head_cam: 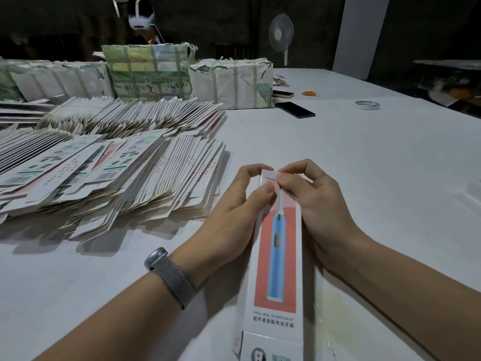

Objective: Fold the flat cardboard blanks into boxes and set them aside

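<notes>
Low centre of the frame, both hands pinch the far flap of the toothbrush box [277, 256]: left hand [234, 204], right hand [312, 199]. Best tuck it squarely, steadying the walls.

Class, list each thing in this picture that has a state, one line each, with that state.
box: folded up, far end flap being tucked
left hand: grips the box's far end
right hand: pinches the end flap
flat blanks: unfolded, stacked in fanned piles
wrapped bundles: taped shut
phone: screen dark, lying flat
</notes>
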`<state>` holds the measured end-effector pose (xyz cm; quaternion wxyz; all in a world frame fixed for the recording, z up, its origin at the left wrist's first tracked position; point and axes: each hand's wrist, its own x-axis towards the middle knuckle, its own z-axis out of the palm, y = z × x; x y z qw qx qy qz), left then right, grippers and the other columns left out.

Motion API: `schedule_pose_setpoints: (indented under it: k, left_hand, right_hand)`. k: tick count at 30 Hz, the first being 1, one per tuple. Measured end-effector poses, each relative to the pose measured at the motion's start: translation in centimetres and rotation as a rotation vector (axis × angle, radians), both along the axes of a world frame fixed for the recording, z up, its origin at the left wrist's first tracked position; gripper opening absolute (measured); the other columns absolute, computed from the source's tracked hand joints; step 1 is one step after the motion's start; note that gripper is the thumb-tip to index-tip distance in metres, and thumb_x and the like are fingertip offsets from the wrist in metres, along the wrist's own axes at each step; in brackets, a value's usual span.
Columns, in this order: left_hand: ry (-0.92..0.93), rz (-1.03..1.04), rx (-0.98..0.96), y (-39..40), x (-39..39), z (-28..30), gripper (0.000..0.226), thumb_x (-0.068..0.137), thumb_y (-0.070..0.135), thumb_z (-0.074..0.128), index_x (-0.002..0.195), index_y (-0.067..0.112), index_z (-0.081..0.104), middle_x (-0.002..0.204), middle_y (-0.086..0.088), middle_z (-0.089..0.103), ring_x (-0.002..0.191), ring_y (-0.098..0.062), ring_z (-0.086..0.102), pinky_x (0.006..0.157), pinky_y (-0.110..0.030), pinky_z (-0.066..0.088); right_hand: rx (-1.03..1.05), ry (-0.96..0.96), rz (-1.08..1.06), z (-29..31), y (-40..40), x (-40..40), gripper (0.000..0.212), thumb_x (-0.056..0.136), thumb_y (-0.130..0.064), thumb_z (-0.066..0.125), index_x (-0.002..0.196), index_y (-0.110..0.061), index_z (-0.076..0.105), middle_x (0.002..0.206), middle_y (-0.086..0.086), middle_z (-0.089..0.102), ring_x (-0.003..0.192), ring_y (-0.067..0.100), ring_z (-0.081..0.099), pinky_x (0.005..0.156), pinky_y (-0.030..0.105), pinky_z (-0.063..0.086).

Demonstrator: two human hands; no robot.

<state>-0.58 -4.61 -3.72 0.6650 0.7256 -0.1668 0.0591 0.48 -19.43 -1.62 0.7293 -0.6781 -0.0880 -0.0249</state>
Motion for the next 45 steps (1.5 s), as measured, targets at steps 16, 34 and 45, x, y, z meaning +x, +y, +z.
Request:
schedule_pose_setpoints:
  k: [16, 34, 45]
  left_hand:
    - [-0.004, -0.042, 0.058, 0.0, -0.3, 0.2, 0.048, 0.099, 0.041, 0.043, 0.146, 0.033, 0.038, 0.104, 0.020, 0.074, 0.094, 0.001, 0.071, 0.077, -0.010, 0.049]
    - [0.016, -0.043, 0.053, -0.6, -1.6, 1.3, 0.030, 0.109, 0.021, 0.040, 0.140, 0.019, 0.038, 0.080, 0.008, 0.072, 0.068, -0.005, 0.068, 0.062, -0.015, 0.051]
    - [-0.054, -0.044, 0.039, -0.5, -1.1, 0.3, 0.018, 0.105, 0.031, 0.043, 0.122, 0.032, 0.045, 0.075, 0.015, 0.072, 0.064, 0.001, 0.066, 0.060, -0.012, 0.050]
  right_hand:
    - [-0.046, 0.027, 0.022, 1.3, -0.5, 0.9, 0.028, 0.096, -0.014, 0.057, 0.073, -0.026, 0.068, 0.067, -0.002, 0.065, 0.056, 0.013, 0.061, 0.052, 0.028, 0.053]
    - [-0.035, 0.010, 0.018, 1.3, -0.4, 0.8, 0.033, 0.094, -0.012, 0.053, 0.064, -0.021, 0.060, 0.061, -0.003, 0.057, 0.054, 0.012, 0.054, 0.048, 0.020, 0.046]
    - [-0.039, -0.109, -0.007, 0.5, -0.6, 0.6, 0.026, 0.096, -0.013, 0.058, 0.071, -0.014, 0.064, 0.064, 0.002, 0.060, 0.058, 0.016, 0.059, 0.057, 0.030, 0.051]
